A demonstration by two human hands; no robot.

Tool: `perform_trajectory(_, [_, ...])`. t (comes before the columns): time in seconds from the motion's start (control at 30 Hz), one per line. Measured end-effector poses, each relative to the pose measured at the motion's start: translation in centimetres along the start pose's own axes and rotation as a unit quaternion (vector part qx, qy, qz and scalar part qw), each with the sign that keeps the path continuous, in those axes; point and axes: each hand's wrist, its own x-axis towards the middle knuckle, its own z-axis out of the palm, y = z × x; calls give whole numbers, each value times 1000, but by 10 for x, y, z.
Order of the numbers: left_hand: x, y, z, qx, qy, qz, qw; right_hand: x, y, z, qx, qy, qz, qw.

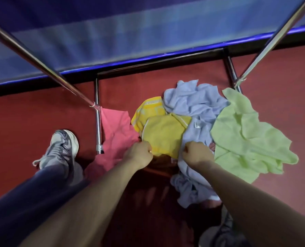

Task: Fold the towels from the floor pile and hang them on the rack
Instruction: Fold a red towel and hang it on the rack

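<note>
Towels lie in a loose pile on the red floor [23, 113], between the chrome feet of the rack [98, 125], and I am looking straight down on them from the head camera. My left hand [141, 155] is curled closed on the near left edge of the yellow towel [163, 134], with the cloth pinched under its fingers. My right hand [197, 154] is curled the same way and grips the near right corner of that towel, just where it meets the blue towel [196, 102]. The yellow towel sits in the middle of the pile, still on the floor, its far part folded over on itself. A pink towel [115, 129] lies flat to its left, touching the rack's foot bar. The blue towel is crumpled behind and to the right of the yellow one and runs on under my right forearm. A green towel [246, 139] spreads over the blue one's right side. None of them hangs on the rack's bars. My shoe [62, 147] stands on the floor left of the rack foot, and a blue striped surface [130, 32] fills the far side
</note>
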Motion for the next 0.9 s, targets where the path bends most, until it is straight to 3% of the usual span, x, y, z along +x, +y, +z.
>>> perform_trajectory(0.17, [31, -5, 0, -23, 66, -40, 997, 25, -2, 14, 25, 19, -19, 999])
perform_trajectory(0.57, [36, 5, 8, -33, 78, -63, 994, 30, -5, 33, 25, -15, -66, 997])
perform_trajectory(0.63, [29, 7, 12, -50, 59, -58, 995, 23, -10, 35, 9, -10, -81, 997])
perform_trajectory(0.7, [18, 13, 17, -133, 1, -48, 990, 13, -18, 37, -19, -14, -97, 995])
perform_trajectory(0.8, [-2, 27, 17, -277, -107, -39, 954, -5, -30, 40, -40, -18, -96, 994])
perform_trajectory(0.9, [-18, 38, -1, -295, -140, -17, 945, -21, -36, 36, -7, -5, -69, 998])
